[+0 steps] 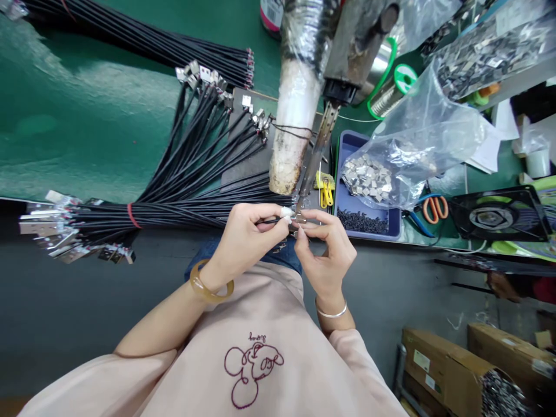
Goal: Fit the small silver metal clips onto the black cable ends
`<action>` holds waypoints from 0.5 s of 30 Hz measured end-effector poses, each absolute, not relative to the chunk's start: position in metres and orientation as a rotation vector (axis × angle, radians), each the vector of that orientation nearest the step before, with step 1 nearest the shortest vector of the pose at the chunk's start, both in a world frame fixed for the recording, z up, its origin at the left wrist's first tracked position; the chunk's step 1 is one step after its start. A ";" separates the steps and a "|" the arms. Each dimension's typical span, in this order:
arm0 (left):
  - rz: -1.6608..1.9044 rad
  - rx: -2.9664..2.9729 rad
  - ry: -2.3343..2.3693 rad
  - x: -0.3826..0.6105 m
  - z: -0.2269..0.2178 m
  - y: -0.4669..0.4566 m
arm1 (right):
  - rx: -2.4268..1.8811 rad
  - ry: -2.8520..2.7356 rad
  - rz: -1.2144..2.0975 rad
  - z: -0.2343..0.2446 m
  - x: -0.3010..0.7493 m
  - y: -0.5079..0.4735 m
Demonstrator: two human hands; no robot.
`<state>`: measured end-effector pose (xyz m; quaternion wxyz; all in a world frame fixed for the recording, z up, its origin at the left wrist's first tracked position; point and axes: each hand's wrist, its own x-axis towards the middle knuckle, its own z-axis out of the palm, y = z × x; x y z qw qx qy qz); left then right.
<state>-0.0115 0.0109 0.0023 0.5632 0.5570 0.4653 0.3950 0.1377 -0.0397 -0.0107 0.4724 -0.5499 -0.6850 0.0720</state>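
My left hand (254, 231) pinches the end of a black cable (268, 220) between thumb and forefinger; white tape wraps one fingertip. Close beside it, my right hand (326, 246) is closed in a pinch on a small metal connector part (299, 219) at the cable's tip. Fingers partly hide the join, so I cannot tell how the two fit. Just above the fingertips reaches the perforated metal shaft of what looks like a soldering iron (319, 142). A bundle of black cables (186, 213), tied with a red band (132, 215), lies left of my hands.
A plastic-wrapped tube (295, 110) hangs over the bench. On the right stand a blue tray (394, 226) with metal shells and small black pieces, yellow clip (325, 194), orange-handled scissors (435, 208), solder spools (388, 95) and a fan (499, 215). Cardboard boxes (452, 370) sit below.
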 end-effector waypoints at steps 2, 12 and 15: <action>0.928 1.315 1.084 -0.012 0.002 0.010 | -1.352 -1.689 0.140 -0.011 0.137 -0.040; 0.973 1.253 1.026 -0.016 0.000 0.004 | -1.420 -1.446 0.545 -0.008 0.136 -0.043; 0.966 1.276 1.014 -0.017 -0.002 0.004 | -1.399 -1.522 0.437 -0.007 0.138 -0.041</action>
